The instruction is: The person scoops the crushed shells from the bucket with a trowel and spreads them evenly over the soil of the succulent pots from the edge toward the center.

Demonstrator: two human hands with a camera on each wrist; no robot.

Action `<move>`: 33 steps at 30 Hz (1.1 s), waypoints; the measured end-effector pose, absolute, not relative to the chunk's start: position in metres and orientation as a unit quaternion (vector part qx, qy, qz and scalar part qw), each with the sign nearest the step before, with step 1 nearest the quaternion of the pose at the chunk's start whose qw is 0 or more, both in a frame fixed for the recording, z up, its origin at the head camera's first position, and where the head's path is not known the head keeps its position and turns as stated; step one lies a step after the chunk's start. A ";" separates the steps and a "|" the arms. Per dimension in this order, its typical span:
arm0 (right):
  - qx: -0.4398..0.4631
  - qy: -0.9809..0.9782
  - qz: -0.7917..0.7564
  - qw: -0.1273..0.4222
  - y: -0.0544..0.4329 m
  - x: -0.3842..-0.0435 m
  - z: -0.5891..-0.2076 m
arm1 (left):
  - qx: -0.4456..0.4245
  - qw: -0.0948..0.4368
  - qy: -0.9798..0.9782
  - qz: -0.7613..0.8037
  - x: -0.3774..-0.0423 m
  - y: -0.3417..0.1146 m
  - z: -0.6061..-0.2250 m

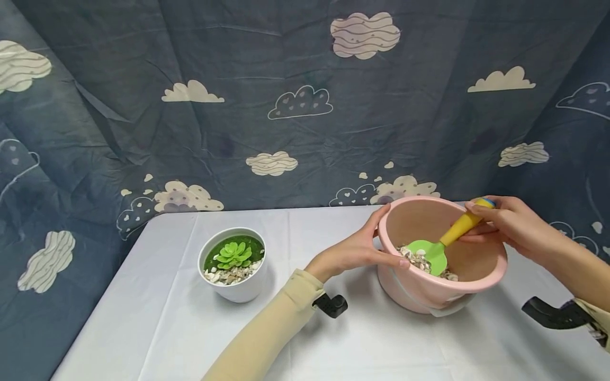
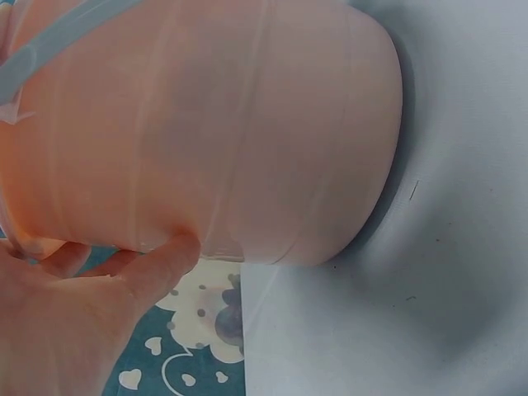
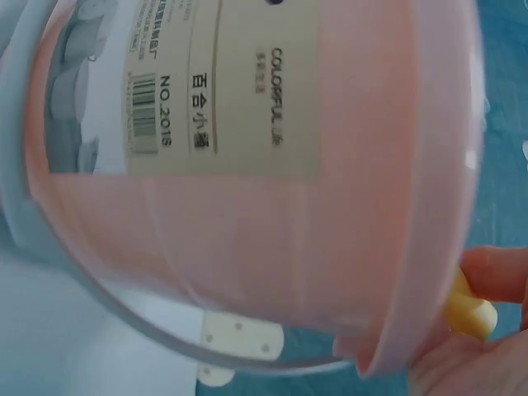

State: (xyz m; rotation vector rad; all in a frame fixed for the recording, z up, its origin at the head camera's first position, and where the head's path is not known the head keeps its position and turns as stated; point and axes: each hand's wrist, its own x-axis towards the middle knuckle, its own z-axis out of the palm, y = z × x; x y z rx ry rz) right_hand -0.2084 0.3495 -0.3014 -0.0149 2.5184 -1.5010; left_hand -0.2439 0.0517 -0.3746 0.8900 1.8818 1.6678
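A pink bucket (image 1: 410, 293) stands upright on the white table at the right, with small pale stones (image 1: 417, 259) inside. My left hand (image 1: 355, 251) holds its left side, thumb along the rim and fingers round the far side; the left wrist view shows the fingers (image 2: 165, 264) against the pink wall. In my right hand (image 1: 514, 225) is the yellow handle of a toy shovel (image 1: 459, 228). Its green blade (image 1: 431, 256) slants down into the bucket among the stones. From the right wrist, the bucket's labelled wall hides most of the shovel, leaving a bit of yellow handle (image 3: 472, 318).
A white pot (image 1: 243, 291) with a green succulent (image 1: 233, 255) and pale stones on a green base stands at the left of the table (image 1: 190, 338). The bucket's grey carry handle (image 1: 452, 308) hangs down its front. Behind is a dark blue cloud-patterned cloth (image 1: 267, 63).
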 end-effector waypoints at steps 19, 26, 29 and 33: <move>0.097 0.673 -0.730 0.070 0.383 -0.186 -0.309 | 0.327 0.234 0.683 0.610 -0.243 0.051 -0.376; 0.104 0.627 -0.772 0.017 0.387 -0.177 -0.318 | 0.326 0.236 0.682 0.611 -0.243 0.052 -0.376; 0.085 0.610 -0.788 -0.010 0.386 -0.172 -0.322 | 0.324 0.237 0.681 0.612 -0.243 0.052 -0.375; 0.065 0.587 -0.806 -0.039 0.381 -0.166 -0.325 | 0.320 0.237 0.681 0.614 -0.243 0.052 -0.374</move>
